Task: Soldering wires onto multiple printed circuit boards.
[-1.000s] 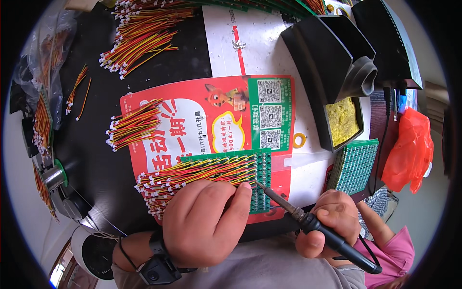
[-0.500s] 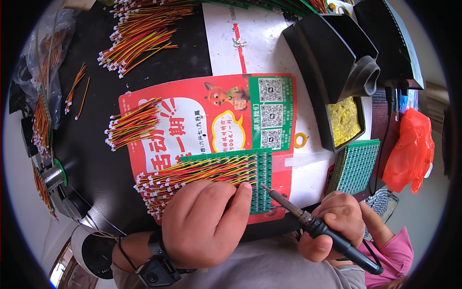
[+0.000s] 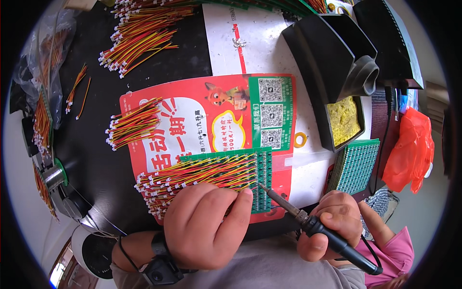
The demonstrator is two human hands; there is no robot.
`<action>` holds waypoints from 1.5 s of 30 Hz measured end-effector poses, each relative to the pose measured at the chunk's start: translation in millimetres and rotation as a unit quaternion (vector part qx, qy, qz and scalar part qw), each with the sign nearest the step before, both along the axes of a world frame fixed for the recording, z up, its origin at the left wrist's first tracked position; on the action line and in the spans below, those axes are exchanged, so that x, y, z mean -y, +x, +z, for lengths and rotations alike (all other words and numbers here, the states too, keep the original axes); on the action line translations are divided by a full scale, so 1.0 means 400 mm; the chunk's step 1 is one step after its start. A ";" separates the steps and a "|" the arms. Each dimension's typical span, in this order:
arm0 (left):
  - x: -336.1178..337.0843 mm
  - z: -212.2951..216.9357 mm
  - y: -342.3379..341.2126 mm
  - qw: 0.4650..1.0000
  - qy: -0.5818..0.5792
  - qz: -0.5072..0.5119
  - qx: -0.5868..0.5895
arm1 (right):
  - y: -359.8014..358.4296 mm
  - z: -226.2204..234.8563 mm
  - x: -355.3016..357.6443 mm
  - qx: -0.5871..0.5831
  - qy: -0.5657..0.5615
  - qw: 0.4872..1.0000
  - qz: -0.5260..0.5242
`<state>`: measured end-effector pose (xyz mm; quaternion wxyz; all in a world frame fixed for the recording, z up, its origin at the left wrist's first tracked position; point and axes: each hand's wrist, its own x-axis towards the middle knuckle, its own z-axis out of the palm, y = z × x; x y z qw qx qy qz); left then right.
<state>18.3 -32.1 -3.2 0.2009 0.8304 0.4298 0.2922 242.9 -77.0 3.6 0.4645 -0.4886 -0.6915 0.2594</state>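
Note:
My right hand (image 3: 334,224) grips a soldering iron (image 3: 332,236) by its black handle. The iron's tip touches or hovers just over the green circuit board panel (image 3: 262,204), near the ends of the wires. My left hand (image 3: 207,226) is closed over the panel's near part, thumb and finger pinched at the wire ends; a thin wire seems to come out of the pinch, mostly hidden. Rows of red and yellow wires (image 3: 207,173) with white connectors lie across the panel, their connectors toward the left. The panel rests on a red printed sheet (image 3: 284,168).
A black iron stand (image 3: 332,58) with a yellow sponge (image 3: 344,120) is at right. Near it are stacked green boards (image 3: 356,166) and a red plastic bag (image 3: 409,149). Wire bundles (image 3: 132,123) lie left, a solder spool (image 3: 55,176) farther left. Another person's pink sleeve (image 3: 397,250) shows lower right.
My left hand's pinch has shifted slightly toward me, away from the iron's tip. The soldering iron has moved very little and stays at the wire ends.

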 end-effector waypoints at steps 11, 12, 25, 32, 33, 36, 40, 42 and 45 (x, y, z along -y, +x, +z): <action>-0.001 -0.009 -0.001 1.000 0.020 0.000 -0.024 | 0.000 0.011 -0.006 0.011 -0.027 0.999 0.012; -0.001 -0.009 -0.001 1.000 0.020 -0.001 -0.024 | 0.000 0.012 -0.006 0.012 -0.033 0.999 0.015; 0.000 -0.007 0.000 0.999 0.033 -0.005 -0.039 | 0.005 0.002 0.007 -0.002 -0.006 1.000 -0.009; 0.003 -0.010 0.001 0.998 0.036 -0.003 -0.042 | 0.001 0.004 0.002 0.012 -0.013 1.000 -0.001; 0.003 -0.010 0.000 0.998 0.036 -0.002 -0.042 | 0.000 0.004 0.003 0.011 -0.013 1.000 -0.003; 0.004 -0.017 -0.003 0.999 0.030 -0.007 -0.030 | 0.001 0.000 0.002 0.011 -0.007 1.000 0.000; 0.001 -0.017 -0.003 0.999 0.031 -0.011 -0.024 | -0.001 0.004 -0.001 0.019 -0.012 1.000 -0.004; 0.001 -0.017 -0.003 0.999 0.031 -0.012 -0.024 | -0.001 0.006 -0.004 0.012 -0.016 1.000 0.007; 0.000 -0.018 -0.002 0.999 0.033 -0.010 -0.024 | 0.000 0.004 -0.006 0.013 -0.013 1.000 0.013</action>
